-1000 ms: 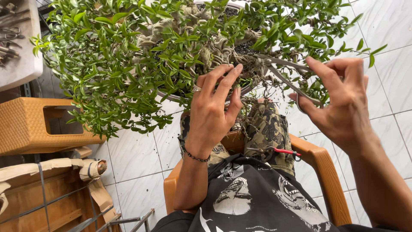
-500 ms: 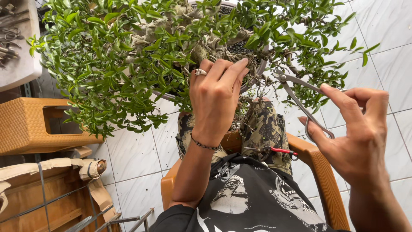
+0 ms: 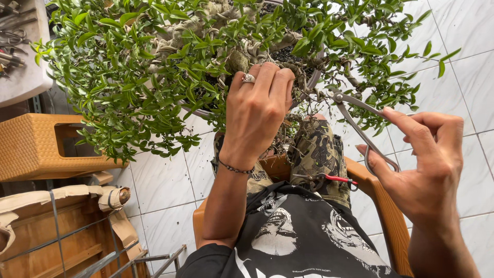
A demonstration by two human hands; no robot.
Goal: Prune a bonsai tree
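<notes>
One pair of shears (image 3: 360,128) (right hand (image 3: 429,170)) points up-left.

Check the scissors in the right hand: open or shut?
Cannot tell: the scissors blades run into the foliage, tips hidden.

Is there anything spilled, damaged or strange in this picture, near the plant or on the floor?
Yes, a little. Dark crumbs like soil lie scattered on the white floor tiles below the potted plant. A red-handled tool rests loose on the person's lap. The left hand and the scissors look normal.
</notes>
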